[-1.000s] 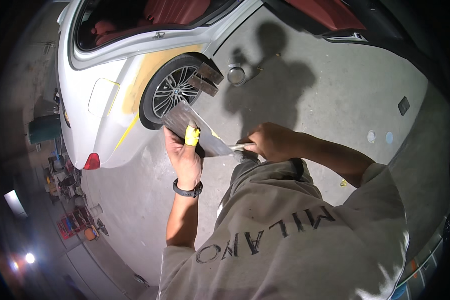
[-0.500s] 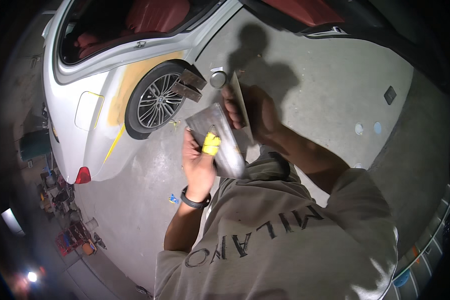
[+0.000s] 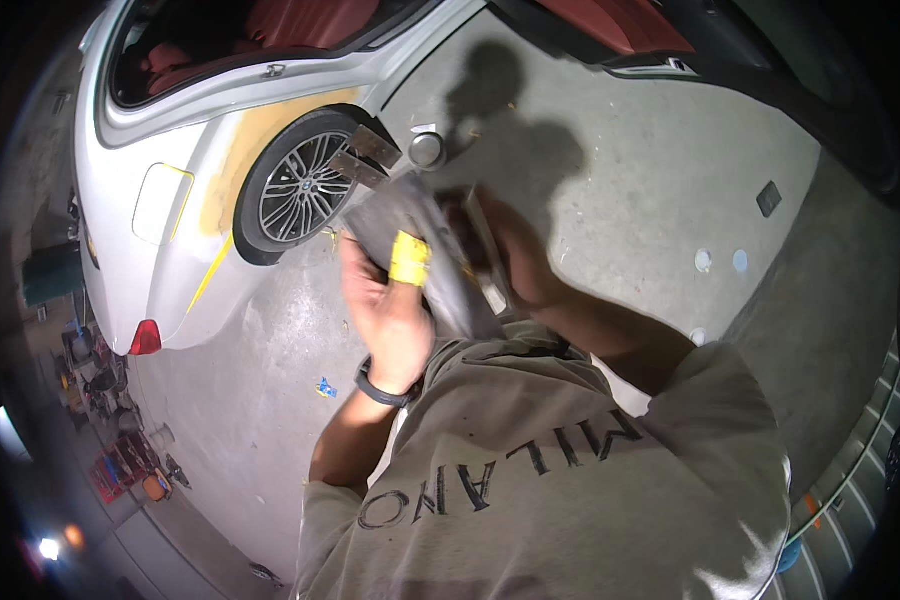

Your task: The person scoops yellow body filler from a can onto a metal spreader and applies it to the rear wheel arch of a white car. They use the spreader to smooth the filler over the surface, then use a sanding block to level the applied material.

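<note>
My left hand, a black band on its wrist, holds a flat grey board from below; something yellow is wrapped around the thumb on top of the board. My right hand is motion-blurred at the board's right edge and grips a thin flat blade that lies against the board. Both hands are raised in front of my chest. Beyond them is a white car whose rear fender has a yellowish patch above the wheel.
A small round tin and two brown flat pieces lie on the concrete by the wheel. An open car door with red lining is at the top right. Tools and clutter line the left side. A blue scrap lies on the floor.
My right hand has moved with the blade from the board's right end up onto and across the board. The left hand has tilted the board more upright.
</note>
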{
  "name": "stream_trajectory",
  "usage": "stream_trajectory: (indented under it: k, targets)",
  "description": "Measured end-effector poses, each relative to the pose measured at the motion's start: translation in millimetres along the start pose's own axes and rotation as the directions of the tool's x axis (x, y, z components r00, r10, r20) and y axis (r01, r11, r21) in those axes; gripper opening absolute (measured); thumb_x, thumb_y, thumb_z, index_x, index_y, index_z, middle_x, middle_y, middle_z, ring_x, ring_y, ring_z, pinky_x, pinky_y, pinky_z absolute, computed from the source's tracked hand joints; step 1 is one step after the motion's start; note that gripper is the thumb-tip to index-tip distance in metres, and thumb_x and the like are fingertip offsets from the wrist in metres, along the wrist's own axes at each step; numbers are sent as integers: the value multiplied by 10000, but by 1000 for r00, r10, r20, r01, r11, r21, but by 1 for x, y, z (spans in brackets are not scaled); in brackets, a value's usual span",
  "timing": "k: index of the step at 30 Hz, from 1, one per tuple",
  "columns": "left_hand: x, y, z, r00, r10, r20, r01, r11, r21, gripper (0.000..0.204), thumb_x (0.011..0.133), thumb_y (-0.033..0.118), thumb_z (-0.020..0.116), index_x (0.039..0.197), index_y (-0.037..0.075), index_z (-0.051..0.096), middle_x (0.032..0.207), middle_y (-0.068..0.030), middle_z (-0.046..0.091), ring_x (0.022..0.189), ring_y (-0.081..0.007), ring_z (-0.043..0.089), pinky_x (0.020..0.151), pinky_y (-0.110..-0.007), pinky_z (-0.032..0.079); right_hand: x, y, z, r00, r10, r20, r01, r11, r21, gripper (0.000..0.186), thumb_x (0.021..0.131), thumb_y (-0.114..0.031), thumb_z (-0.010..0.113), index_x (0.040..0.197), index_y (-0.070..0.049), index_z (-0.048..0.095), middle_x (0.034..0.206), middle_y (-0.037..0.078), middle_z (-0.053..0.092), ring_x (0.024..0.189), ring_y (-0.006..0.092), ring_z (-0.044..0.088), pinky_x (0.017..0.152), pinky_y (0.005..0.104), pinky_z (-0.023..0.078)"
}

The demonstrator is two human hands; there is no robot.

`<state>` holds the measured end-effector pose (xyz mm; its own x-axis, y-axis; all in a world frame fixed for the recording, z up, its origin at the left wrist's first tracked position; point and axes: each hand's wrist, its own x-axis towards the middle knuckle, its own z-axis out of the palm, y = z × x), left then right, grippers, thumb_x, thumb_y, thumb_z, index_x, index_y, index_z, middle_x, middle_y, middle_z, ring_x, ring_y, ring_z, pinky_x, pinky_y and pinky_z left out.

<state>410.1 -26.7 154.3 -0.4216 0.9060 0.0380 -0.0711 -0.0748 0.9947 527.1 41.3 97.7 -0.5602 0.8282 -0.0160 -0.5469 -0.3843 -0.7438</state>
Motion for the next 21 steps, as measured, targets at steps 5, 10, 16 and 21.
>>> stream_trajectory:
  k: [5, 10, 16, 21]
  targets:
    - [-4, -6, -1, 1000, 1, -16, -2, 998, -68, 445, 1006, -43, 573, 1435, 24, 473, 1284, -69, 621, 1149, -143, 577, 1028, -298, 455, 0, -11, 21, 985, -159, 65, 167, 976, -139, 383, 1105, -271, 485, 1371, -9, 574, 1165, 66, 651, 1061, 127, 597, 908, 280, 479]
    - [4, 6, -12, 999, -32, -12, 31, 997, -74, 446, 993, -44, 590, 1422, 9, 479, 1255, -63, 634, 1127, -126, 580, 1012, -284, 453, 6, -3, 12, 986, -26, 167, 14, 997, 70, 447, 1112, -295, 476, 1440, 1, 542, 1107, 39, 648, 1017, 113, 588, 922, 299, 491]
    - [12, 19, -21, 972, -39, -232, 49, 998, 39, 383, 1041, 67, 582, 1410, 5, 501, 1288, -70, 634, 1132, -130, 584, 1017, -303, 465, 8, -2, 6, 913, 201, 354, -19, 889, -458, 531, 999, -308, 658, 1405, 2, 511, 849, 113, 668, 702, 224, 616, 705, 371, 513]
    - [20, 3, -67, 992, -103, -75, 102, 995, -17, 449, 1052, 176, 573, 1470, 35, 488, 1141, -22, 679, 857, -78, 627, 726, -224, 507, 3, 8, -2, 847, -262, 463, 512, 641, -573, 266, 956, -275, 633, 992, -13, 602, 848, 112, 673, 705, 318, 658, 673, 410, 521]
